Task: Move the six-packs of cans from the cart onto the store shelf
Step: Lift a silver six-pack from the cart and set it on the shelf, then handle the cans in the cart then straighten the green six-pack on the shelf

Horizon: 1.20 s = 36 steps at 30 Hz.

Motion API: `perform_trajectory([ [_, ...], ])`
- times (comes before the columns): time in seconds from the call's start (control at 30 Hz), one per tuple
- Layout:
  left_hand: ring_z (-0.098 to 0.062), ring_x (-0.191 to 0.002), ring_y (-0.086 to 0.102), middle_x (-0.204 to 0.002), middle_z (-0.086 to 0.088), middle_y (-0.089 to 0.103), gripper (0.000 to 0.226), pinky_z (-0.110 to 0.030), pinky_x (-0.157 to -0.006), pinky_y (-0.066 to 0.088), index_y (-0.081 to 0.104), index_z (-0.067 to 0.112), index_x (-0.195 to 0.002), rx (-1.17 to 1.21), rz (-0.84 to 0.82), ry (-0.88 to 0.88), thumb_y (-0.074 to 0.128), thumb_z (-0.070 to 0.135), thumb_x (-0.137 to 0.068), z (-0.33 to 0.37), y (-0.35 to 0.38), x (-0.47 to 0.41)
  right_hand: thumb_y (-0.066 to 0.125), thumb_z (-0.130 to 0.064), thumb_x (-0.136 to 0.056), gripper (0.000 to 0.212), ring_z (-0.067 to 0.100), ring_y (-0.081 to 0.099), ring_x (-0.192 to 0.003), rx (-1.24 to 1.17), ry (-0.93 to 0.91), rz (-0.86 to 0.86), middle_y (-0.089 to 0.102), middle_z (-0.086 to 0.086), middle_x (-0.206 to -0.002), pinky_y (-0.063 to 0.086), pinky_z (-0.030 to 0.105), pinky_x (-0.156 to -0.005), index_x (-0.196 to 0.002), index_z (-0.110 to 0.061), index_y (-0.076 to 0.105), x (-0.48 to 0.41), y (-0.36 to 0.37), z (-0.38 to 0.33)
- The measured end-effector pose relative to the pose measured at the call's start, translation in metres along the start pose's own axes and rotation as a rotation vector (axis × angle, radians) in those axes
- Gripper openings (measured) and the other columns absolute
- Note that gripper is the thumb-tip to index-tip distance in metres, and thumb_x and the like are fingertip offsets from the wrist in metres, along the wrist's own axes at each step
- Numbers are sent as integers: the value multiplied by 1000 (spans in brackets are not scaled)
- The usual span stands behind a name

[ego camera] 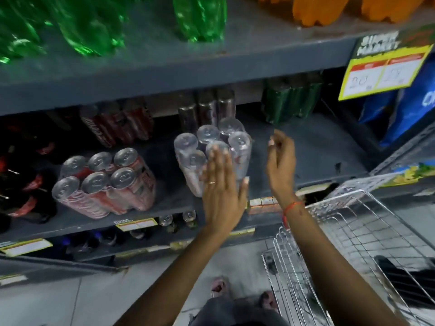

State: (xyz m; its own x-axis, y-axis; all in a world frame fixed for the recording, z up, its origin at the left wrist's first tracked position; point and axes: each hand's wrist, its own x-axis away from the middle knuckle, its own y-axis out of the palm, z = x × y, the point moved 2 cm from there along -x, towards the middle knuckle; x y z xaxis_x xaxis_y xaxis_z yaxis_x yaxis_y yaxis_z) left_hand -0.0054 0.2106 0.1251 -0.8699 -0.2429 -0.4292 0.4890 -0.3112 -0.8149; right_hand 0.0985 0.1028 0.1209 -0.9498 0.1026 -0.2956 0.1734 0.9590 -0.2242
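A shrink-wrapped six-pack of pale cans (200, 147) stands on the grey middle shelf (317, 147). My left hand (223, 189) lies flat against its near side, fingers spread, pressing on it rather than gripping. My right hand (281, 158) hovers just right of the pack, fingers loosely curled and holding nothing. A red six-pack (103, 182) rests on the same shelf to the left. The wire cart (353, 243) stands at the lower right; no packs are visible in the part that shows.
More can packs, red (117, 123), dark (207, 109) and green (292, 100), stand at the shelf's back. Green (94, 24) and orange bottles (313, 10) sit on the shelf above. A yellow price sign (383, 71) hangs at right. Bare shelf lies right of my right hand.
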Motion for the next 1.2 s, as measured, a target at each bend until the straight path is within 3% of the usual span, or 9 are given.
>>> perform_trajectory([
  [0.13,-26,-145,16,-155,-23,28,65,-44,-117,21,25,-3,-146,65,-166,156,44,27,-92,40,49,15,39,-27,-101,31,20,55,-113,87,-58,245,54,2,-120,44,28,-99,-125,-12,51,27,-61,45],
  [0.23,-31,-145,23,-155,-21,28,64,-44,-116,20,28,-3,-146,108,-346,232,48,23,-91,74,89,35,41,-16,-99,30,32,52,-113,293,35,359,56,19,-118,40,41,-101,-121,1,53,60,-121,107],
  [0.5,-28,-150,3,-161,-19,2,72,-33,-123,6,2,-1,-150,108,-1071,419,38,30,-96,170,216,131,53,-13,-93,42,43,43,-128,752,744,281,47,28,-136,33,49,-110,-129,7,48,195,-254,238],
  [0.7,-34,-135,41,-147,-24,38,62,-37,-109,41,32,-7,-141,72,-1531,-142,53,25,-92,203,280,197,57,-33,-93,64,40,41,-130,788,1225,-54,44,31,-139,31,40,-108,-137,10,40,252,-310,289],
  [0.8,-33,-125,53,-139,-22,52,44,-40,-103,47,46,1,-136,109,-1653,-431,47,14,-94,203,288,214,63,-41,-89,57,29,60,-100,678,1266,-130,65,25,-104,43,31,-77,-112,11,65,257,-324,307],
  [0.87,-35,-129,48,-143,-22,46,44,-44,-106,44,41,1,-139,119,-1727,-582,40,17,-98,203,289,224,68,-29,-87,41,30,61,-87,579,1245,-74,68,27,-96,44,34,-72,-97,11,69,257,-328,314],
  [1.0,-37,-134,42,-147,-23,40,50,-48,-111,37,35,-1,-142,122,-1749,-813,37,27,-100,201,292,236,76,-8,-79,17,18,58,-78,330,1229,70,63,10,-81,48,38,-71,-86,0,62,256,-332,317],
  [1.13,-35,-132,44,-144,-23,42,46,-47,-110,39,37,-2,-139,142,-1711,-898,40,21,-99,199,293,237,73,0,-79,11,12,56,-61,273,1234,7,63,4,-68,47,17,-49,-71,-2,66,249,-334,317],
  [1.2,-35,-128,47,-141,-23,45,44,-45,-108,43,40,-3,-136,153,-1678,-940,43,18,-97,196,292,237,72,-4,-81,24,13,51,-55,248,1286,-3,61,-2,-57,40,7,-38,-60,-11,61,246,-336,317],
])
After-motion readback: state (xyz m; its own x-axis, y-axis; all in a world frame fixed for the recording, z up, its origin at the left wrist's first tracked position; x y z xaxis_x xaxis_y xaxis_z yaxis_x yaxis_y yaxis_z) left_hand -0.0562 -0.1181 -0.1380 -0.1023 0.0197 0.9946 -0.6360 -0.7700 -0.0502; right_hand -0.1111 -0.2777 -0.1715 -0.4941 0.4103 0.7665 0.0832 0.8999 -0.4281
